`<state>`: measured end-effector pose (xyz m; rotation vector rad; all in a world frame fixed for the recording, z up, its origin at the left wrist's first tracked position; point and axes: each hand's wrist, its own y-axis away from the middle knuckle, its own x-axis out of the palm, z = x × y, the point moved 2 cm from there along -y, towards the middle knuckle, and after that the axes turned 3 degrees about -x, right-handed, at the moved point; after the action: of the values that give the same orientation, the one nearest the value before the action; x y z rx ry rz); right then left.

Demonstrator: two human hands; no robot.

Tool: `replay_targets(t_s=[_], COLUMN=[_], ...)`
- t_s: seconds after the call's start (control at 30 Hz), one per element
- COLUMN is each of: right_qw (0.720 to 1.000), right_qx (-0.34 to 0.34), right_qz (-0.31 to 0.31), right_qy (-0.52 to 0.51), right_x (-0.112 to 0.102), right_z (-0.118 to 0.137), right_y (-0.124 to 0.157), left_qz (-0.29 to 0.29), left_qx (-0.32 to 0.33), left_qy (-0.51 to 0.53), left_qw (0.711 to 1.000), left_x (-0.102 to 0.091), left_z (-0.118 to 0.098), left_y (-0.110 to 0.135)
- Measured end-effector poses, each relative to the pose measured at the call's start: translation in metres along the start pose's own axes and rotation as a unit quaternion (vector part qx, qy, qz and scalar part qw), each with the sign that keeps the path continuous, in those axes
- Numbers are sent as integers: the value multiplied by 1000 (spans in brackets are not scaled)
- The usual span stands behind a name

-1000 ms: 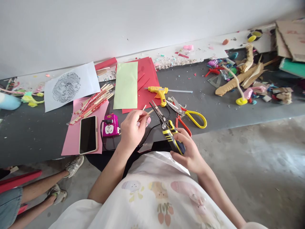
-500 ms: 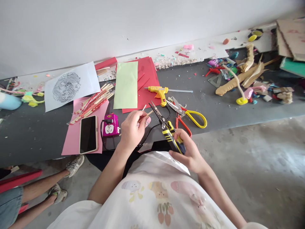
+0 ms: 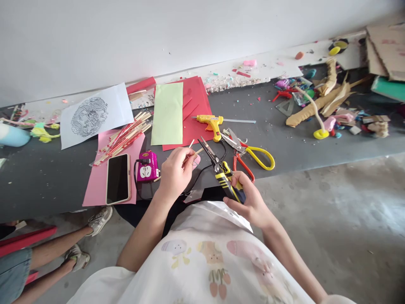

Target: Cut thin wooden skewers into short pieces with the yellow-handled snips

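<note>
Between the fingertips of my left hand (image 3: 176,169) a thin wooden stick (image 3: 198,151) is pinched, its free end pointing right toward the plier jaws. My right hand (image 3: 248,196) is wrapped round the black-and-yellow handles of long-nose pliers (image 3: 217,162); their jaws are slightly parted and point up and left, apart from the stick as far as I can see. Just behind the pliers lie scissors (image 3: 253,153) with yellow and red handles. A yellow hot glue gun (image 3: 214,125) rests beyond them, with a glue stick in its back end.
Left of my hands are a purple power adapter (image 3: 147,166), a phone (image 3: 118,178) on pink paper (image 3: 91,190) and a bundle of sticks (image 3: 126,137). Green paper (image 3: 167,114) overlaps red sheets (image 3: 201,99). Craft scraps (image 3: 344,116) crowd the right. Another person's legs (image 3: 60,247) show lower left.
The stick has pulled back slightly left, away from the plier jaws. Both hands keep nearly the same place and grip.
</note>
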<state>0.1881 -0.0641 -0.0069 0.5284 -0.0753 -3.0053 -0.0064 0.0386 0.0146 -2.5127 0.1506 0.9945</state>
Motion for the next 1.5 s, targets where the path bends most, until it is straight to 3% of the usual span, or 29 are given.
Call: replay_targets(t_s=[0.4, 0.6, 0.63, 0.7, 0.77, 0.87, 0.93, 1.03, 1.17, 1.37, 1.5], right_qw=[986, 969, 963, 948, 935, 930, 935, 942, 947, 950, 950], right_qx=[42, 63, 67, 77, 84, 87, 88, 97, 112, 185, 169], right_qz=[16, -25, -30, -40, -46, -40, -35, -46, -49, 73, 119], right_qy=[-159, -236, -258, -306, -342, -354, -343, -318, -297, -242, -233], right_x=[7, 21, 23, 27, 31, 37, 41, 43, 40, 44, 48], right_z=[-9, -18, -17, -14, -12, -11, -12, -12, -7, -8, -16], right_y=[-3, -10, -12, -16, -18, -19, -17, -12, -4, 13, 17], left_qz=[16, -112, -100, 0, 113, 235, 259, 247, 217, 172, 169], left_qx=[9, 73, 59, -36, -177, -281, -311, -326, -327, -315, -307], left_qy=[-27, -84, -63, 1, 116, 317, 393, 446, 449, 382, 362], left_qw=[999, 987, 991, 999, 971, 875, 826, 796, 803, 852, 864], left_x=[3, -1, 1, 10, 22, 40, 46, 48, 49, 51, 51], left_z=[8, -6, -9, -13, -13, -16, -19, -24, -26, -23, -24], left_y=[-6, 5, 8, 15, 22, 27, 28, 31, 40, 55, 61])
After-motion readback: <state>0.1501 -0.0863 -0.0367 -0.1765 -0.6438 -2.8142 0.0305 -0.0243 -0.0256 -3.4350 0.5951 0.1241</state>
